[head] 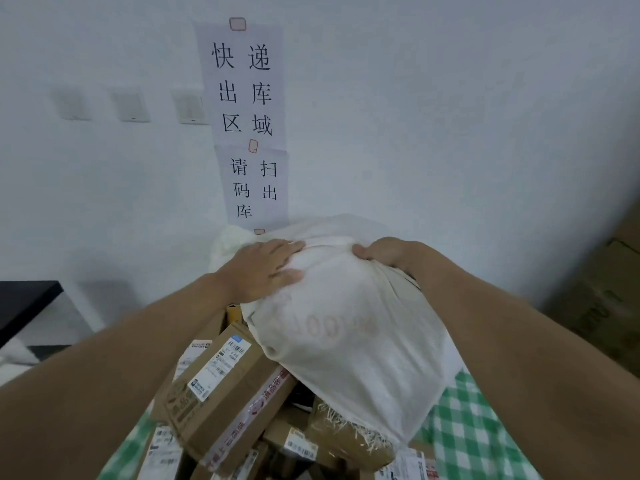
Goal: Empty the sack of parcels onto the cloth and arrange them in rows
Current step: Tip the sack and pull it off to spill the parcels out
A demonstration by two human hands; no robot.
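Observation:
A white woven sack (pixel 349 323) is held upside down in front of me, its frayed mouth hanging low. My left hand (pixel 263 268) lies on its raised end with fingers spread, the thumb pressing the fabric. My right hand (pixel 388 254) grips a bunched fold of the sack at the top right. Several cardboard parcels (pixel 221 386) with white shipping labels are heaped under and beside the sack's mouth. They lie on a green and white checked cloth (pixel 474 431).
A white wall with paper signs (pixel 249 116) stands right behind the sack. A black table corner (pixel 24 303) juts in at the left. Large cardboard boxes (pixel 602 299) stand at the right edge.

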